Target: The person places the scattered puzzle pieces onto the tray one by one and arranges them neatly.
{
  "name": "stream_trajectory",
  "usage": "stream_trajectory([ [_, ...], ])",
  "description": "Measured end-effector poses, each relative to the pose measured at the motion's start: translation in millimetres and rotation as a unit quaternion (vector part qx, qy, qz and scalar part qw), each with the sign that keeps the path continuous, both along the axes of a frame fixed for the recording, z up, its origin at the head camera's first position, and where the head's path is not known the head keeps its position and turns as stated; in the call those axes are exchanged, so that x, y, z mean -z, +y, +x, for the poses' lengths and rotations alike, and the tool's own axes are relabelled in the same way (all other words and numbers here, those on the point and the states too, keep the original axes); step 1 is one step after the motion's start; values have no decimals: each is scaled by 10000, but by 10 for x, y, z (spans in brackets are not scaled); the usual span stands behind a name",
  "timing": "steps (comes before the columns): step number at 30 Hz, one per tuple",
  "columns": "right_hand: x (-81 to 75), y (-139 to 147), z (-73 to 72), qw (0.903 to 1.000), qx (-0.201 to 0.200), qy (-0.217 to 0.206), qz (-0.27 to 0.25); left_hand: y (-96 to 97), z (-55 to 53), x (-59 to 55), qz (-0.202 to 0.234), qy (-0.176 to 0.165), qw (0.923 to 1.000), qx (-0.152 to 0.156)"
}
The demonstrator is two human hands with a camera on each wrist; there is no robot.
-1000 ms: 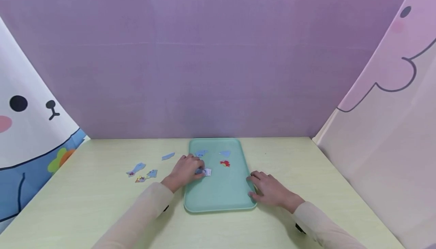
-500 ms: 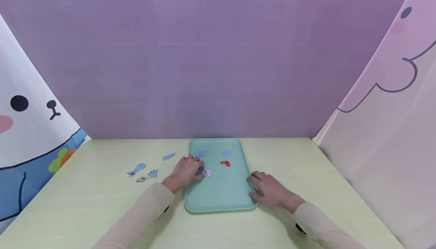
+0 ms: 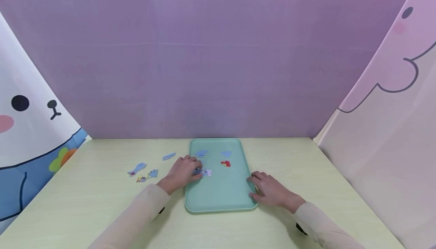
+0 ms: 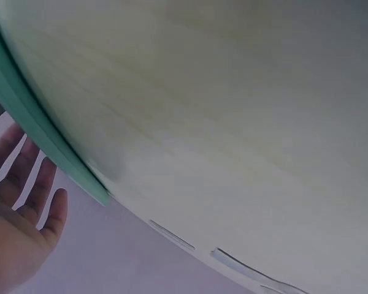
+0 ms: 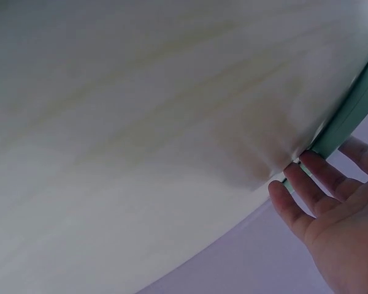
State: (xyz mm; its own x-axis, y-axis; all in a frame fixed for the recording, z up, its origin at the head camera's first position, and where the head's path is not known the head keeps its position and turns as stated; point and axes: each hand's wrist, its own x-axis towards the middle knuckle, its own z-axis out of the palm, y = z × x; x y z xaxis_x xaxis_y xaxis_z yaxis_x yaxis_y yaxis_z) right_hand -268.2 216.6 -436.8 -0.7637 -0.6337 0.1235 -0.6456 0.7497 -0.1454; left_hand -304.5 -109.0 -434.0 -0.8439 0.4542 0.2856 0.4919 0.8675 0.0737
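Pieces on green tray, seen in head view only

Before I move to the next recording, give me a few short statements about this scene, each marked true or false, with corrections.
1. The right hand is at the right edge of the tray. True.
2. The red piece lies on the tray. True.
3. Every piece is on the tray. False: other pieces lie on the table, left of it.
4. Both hands are right of the tray. False: the left hand is over its left side, next to a blue and white piece.
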Motion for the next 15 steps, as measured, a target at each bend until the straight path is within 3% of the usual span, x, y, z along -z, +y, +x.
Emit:
stream_trajectory([
  [6,-10,0,7,10000,4,10,22,-91,70,-74,195,33,9998,3],
  [15,-22,-9,16,10000,43,-24,63,-315,122,-111,286,372,9989,63],
])
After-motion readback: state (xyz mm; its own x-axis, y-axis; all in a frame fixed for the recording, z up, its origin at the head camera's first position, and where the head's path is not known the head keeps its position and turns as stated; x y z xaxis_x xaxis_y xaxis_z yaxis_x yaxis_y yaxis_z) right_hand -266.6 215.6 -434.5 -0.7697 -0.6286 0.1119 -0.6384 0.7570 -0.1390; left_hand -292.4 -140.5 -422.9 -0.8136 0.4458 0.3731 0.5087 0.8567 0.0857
